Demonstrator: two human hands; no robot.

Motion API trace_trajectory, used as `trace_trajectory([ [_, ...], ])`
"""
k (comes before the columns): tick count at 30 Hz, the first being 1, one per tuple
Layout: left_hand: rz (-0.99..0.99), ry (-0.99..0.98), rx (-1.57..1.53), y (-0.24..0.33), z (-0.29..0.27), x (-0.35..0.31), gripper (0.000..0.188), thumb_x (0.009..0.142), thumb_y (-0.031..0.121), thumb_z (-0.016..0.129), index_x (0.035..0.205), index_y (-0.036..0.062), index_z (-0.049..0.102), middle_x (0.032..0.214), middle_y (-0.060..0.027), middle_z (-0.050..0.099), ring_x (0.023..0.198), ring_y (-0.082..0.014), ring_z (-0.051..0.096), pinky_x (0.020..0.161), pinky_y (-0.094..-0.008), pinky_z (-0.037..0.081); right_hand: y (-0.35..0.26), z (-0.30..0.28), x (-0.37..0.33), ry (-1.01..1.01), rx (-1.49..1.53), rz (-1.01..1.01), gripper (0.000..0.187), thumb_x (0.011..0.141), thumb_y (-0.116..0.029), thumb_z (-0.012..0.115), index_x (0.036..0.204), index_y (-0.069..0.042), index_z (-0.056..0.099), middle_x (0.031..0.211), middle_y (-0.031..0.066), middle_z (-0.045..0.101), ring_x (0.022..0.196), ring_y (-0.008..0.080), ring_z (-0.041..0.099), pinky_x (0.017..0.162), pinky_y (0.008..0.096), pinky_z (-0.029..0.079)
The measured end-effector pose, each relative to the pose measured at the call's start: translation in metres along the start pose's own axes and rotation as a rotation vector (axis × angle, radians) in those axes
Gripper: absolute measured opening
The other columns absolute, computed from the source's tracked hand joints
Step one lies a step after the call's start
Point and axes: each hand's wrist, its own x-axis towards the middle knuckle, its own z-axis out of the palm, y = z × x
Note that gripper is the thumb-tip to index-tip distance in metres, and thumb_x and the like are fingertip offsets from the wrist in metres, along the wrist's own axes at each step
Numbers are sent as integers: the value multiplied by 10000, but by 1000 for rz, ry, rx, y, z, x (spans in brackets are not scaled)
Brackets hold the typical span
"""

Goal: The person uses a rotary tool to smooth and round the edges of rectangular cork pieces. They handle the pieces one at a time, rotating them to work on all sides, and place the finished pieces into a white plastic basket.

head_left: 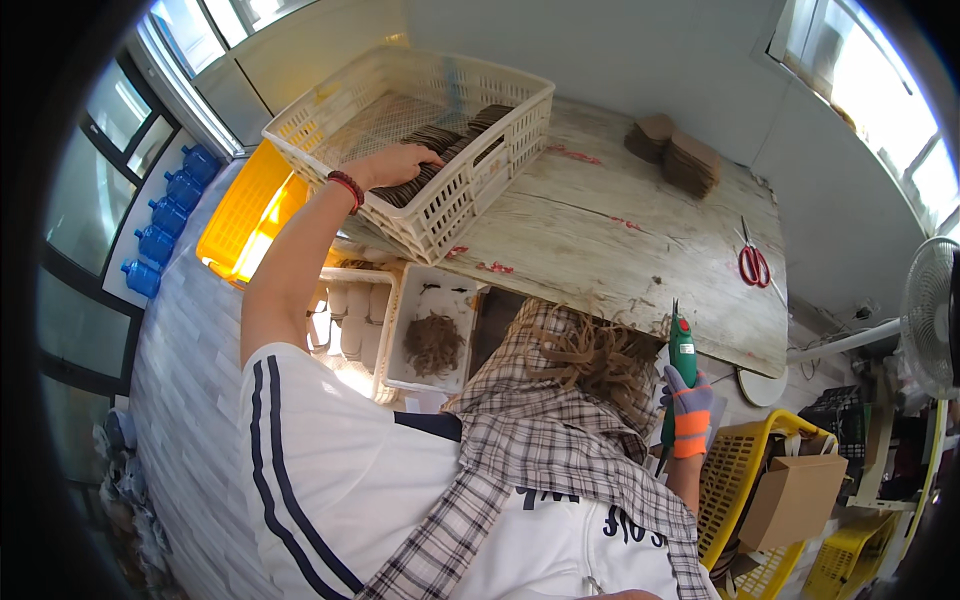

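Cloth [540, 400] — a checked one — lies across the lap, nearest the camera, with a tangle of brown strips [600, 360] on it. Beside it the gloved right hand [688, 410] is clenched around a green power tool [680, 370], tip up. Further out, the left hand [400, 165] reaches into the white basket [450, 205] on the wooden table [620, 250], fingers spread over a stack of brown pieces [445, 150] — picking the next piece seems the step in hand. Lifting just one off calls for a careful pinch.
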Motion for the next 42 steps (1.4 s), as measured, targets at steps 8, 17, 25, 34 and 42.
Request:
trace_trajectory([
  [8, 136, 380, -59, 38, -29, 18, 375, 833, 42, 443, 1198, 39, 530, 1287, -147, 503, 1226, -300, 434, 1060, -363, 322, -2, -10, -6, 71, -40, -5, 407, 738, -284, 789, 899, 12, 560, 652, 65, 606, 472, 135, 581, 414, 269, 463],
  [17, 368, 464, -78, 167, -3, 178, 324, 895, 231, 515, 1138, 24, 571, 1152, -151, 591, 1092, -307, 537, 949, -384, 401, -9, -31, -12, 170, 29, -15, 354, 751, -241, 778, 892, -6, 554, 658, 49, 606, 475, 101, 558, 421, 238, 430],
  [25, 356, 768, 21, 228, 73, 417, 420, 944, 346, 447, 1236, 53, 518, 1310, -147, 501, 1313, -329, 344, 1086, -474, 240, -8, -54, 4, 259, 185, 119, 314, 763, -144, 759, 956, -5, 555, 725, 37, 613, 571, 86, 570, 494, 223, 449],
  [34, 336, 219, 41, 290, 90, 543, 561, 919, 502, 376, 1103, 38, 633, 1133, -175, 618, 1162, -331, 505, 1066, -487, 250, -2, -62, 18, 454, 152, 254, 321, 776, -62, 722, 1036, -11, 542, 782, 45, 624, 593, 105, 595, 510, 228, 485],
  [42, 365, 156, 20, 297, 122, 429, 580, 953, 485, 297, 955, 59, 690, 993, -147, 665, 1005, -313, 587, 1106, -466, 187, -4, -48, 20, 352, 133, 180, 327, 760, -93, 746, 1001, 0, 545, 777, 48, 622, 597, 96, 572, 522, 226, 456],
])
